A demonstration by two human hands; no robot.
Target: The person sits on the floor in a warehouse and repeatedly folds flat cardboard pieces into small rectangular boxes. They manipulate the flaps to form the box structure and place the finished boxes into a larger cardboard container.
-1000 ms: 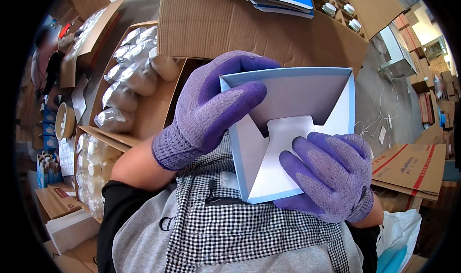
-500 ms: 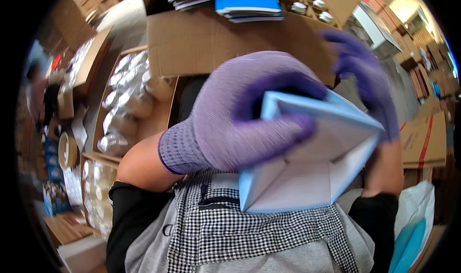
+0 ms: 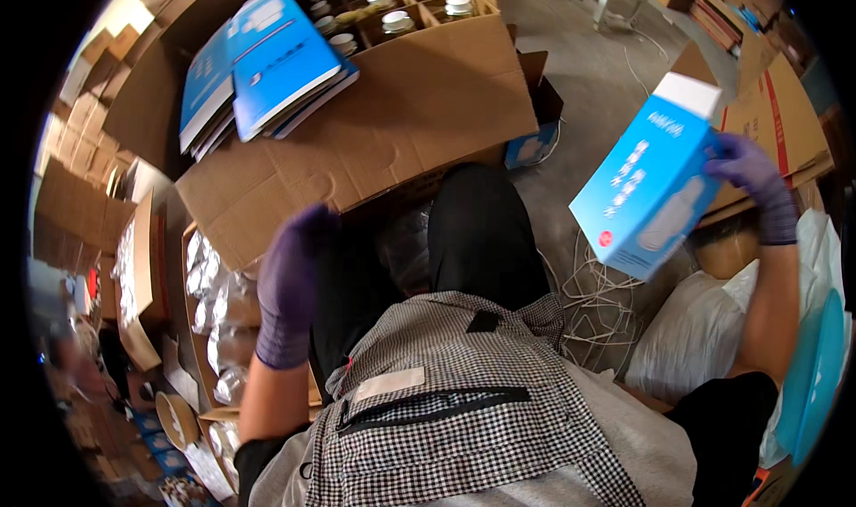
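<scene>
Out to the right, my right hand (image 3: pixel 756 173) in a purple glove is closed on the side of a blue-and-white carton (image 3: pixel 644 173). The carton is tilted, with a white flap standing up at its upper end. My left hand (image 3: pixel 292 280), gloved the same way, hovers over my left thigh next to the front flap of a large cardboard box (image 3: pixel 401 123). It is turned edge-on and its fingers are blurred, so their pose is unclear. Blue booklets (image 3: pixel 283 65) lie stacked on the left of that box, beside several white-capped bottles (image 3: pixel 398 24) in dividers.
On the left, an open carton (image 3: pixel 192 306) holds clear-wrapped round items. Tangled white cord (image 3: pixel 596 306) lies on the floor below the carton, near a white plastic bag (image 3: pixel 682 333). Flattened cardboard (image 3: pixel 758 119) leans at the right, and a turquoise item (image 3: pixel 810 373) is beside my right arm.
The carton has passed from my left hand to my right and moved out to the right. My left hand has drawn back to the left. The view has turned, too.
</scene>
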